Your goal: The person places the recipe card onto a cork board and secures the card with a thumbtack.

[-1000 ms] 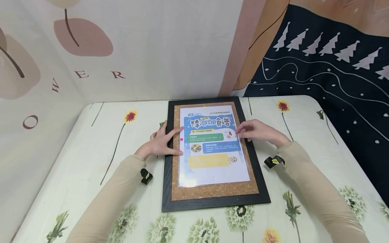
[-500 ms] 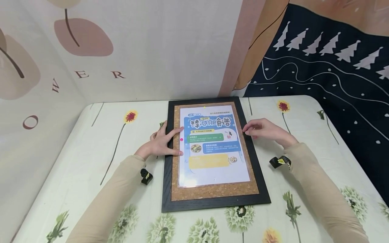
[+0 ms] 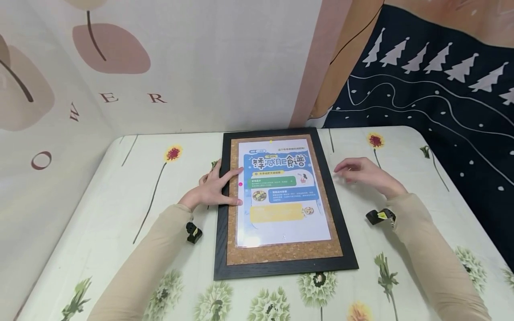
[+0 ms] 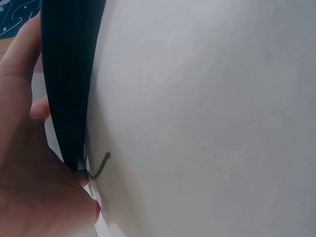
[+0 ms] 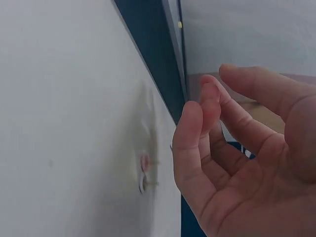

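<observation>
A black-framed cork board [image 3: 281, 261] lies flat on the table, bearing a printed blue-and-white sheet [image 3: 281, 232]. A yellow pin [image 3: 271, 141] marks the sheet's top edge and a pink pin [image 3: 240, 184] its left edge. My left hand [image 3: 213, 187] rests over the board's left side, thumb and index finger extended onto the sheet. In the left wrist view, other fingertips touch the frame's side [image 4: 69, 84]. Just off the board's right edge, my right hand [image 3: 361, 174] hovers with loosely bent fingers. Nothing shows between its fingertips in the right wrist view.
Beside the right hand, two small things [image 5: 143, 164], one pinkish and one pale, sit on the white surface; I cannot tell what they are. A flower-printed cloth [image 3: 180, 267] covers the table. Printed curtains [image 3: 217, 67] hang behind it.
My right hand has moved right, from the sheet's right edge across the black frame to beyond the board. The left hand and the board have stayed put.
</observation>
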`<state>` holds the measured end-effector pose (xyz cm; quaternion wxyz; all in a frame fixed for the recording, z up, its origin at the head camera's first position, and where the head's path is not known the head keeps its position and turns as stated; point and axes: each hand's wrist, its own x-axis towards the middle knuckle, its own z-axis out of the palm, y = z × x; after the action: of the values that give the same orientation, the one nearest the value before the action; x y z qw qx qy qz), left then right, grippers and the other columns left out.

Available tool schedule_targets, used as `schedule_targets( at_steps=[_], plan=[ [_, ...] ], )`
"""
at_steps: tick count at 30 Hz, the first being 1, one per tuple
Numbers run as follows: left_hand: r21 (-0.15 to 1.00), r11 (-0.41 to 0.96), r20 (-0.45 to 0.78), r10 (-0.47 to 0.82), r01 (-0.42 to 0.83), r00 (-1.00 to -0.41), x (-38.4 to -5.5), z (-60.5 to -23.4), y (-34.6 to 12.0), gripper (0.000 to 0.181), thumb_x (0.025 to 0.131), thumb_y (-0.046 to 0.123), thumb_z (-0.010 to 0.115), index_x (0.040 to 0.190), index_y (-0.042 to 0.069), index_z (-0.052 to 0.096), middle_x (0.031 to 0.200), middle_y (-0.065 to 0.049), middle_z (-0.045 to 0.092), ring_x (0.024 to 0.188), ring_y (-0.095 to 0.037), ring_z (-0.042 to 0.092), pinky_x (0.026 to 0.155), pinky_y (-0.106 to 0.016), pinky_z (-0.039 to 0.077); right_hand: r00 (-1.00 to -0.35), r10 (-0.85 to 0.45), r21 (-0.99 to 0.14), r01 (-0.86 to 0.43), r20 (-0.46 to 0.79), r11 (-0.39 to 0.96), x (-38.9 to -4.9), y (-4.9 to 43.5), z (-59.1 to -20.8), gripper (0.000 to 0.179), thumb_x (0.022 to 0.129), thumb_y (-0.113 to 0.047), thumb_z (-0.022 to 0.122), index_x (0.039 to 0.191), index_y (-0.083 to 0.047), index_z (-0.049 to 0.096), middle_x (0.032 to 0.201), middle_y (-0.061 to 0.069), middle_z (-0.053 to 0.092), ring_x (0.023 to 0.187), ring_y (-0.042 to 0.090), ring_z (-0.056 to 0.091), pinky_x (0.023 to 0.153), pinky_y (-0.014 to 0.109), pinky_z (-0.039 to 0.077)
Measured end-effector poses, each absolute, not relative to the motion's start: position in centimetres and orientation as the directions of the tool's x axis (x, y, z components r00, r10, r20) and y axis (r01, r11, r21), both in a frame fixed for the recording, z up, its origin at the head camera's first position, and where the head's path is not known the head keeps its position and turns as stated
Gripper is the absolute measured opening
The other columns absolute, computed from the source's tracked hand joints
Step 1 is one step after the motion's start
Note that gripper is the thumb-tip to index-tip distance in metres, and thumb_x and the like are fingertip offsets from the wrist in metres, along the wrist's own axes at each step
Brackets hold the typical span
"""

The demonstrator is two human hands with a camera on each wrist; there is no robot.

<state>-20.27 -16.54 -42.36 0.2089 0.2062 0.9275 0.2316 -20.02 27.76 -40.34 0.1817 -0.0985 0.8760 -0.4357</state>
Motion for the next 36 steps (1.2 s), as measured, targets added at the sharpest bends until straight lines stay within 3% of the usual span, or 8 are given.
schedule_targets(
  at_steps=[14,20,30,36],
  plan=[
    [0.520,0.806,-0.297,0.481,0.283,-0.825,-20.0,-42.3,-16.5,0.098,0.078,0.054,0.075,0.155,0.027,0.021,0.154,-0.027,-0.019,0.141,-0.045,-0.009,0.104,-0.063,0.004,-0.930,-0.288,-0.747,-0.022,-0.228,0.664,-19.5,30.3,-39.6,0.030,0.098,-0.017,0.058,0.120,0.004,0.060,0.112,0.019,0.062,0.089,0.025,0.060,0.084,0.034,0.043],
    [0.522,0.804,-0.296,0.484,0.285,-0.824,-20.1,-42.2,-16.5,0.098,0.078,0.054,0.075,0.155,0.028,0.021,0.154,-0.026,-0.019,0.142,-0.044,-0.010,0.104,-0.063,0.004,-0.929,-0.283,-0.737,-0.017,-0.238,0.675,-19.7,31.2,-39.7,0.029,0.098,-0.015,0.056,0.119,0.004,0.060,0.115,0.020,0.060,0.091,0.024,0.059,0.078,0.027,0.048],
    [0.515,0.807,-0.301,0.486,0.289,-0.821,-20.2,-42.2,-16.5,0.098,0.078,0.056,0.074,0.155,0.029,0.020,0.154,-0.025,-0.020,0.142,-0.043,-0.011,0.105,-0.064,0.003,-0.919,-0.290,-0.698,-0.023,-0.267,0.715,-19.7,32.1,-40.3,0.031,0.097,-0.021,0.060,0.118,0.002,0.062,0.120,0.020,0.060,0.106,0.030,0.050,0.088,0.044,0.039],
    [0.516,0.807,-0.302,0.485,0.287,-0.821,-20.2,-42.1,-16.5,0.098,0.078,0.056,0.074,0.155,0.028,0.020,0.154,-0.025,-0.020,0.142,-0.043,-0.011,0.105,-0.064,0.003,-0.911,-0.299,-0.725,0.002,-0.285,0.688,-19.7,32.8,-41.2,0.026,0.094,-0.013,0.063,0.115,0.002,0.065,0.118,0.019,0.062,0.107,0.030,0.047,0.089,0.046,0.034]
  ],
)
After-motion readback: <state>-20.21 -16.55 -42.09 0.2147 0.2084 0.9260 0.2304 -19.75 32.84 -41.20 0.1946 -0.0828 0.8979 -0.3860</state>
